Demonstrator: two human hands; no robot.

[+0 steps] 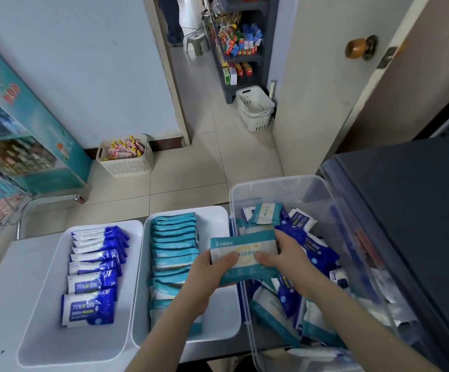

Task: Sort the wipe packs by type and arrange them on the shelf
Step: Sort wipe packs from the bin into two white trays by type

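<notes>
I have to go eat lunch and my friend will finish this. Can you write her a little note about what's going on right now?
Hands: left hand and right hand both grip one teal pack, held over the edge between the middle tray and the clear bin.
Done: a row of blue packs in the left tray; a row of teal packs in the middle tray.
Left: put this teal pack in the middle tray, then sort the mixed packs in the bin.
</notes>
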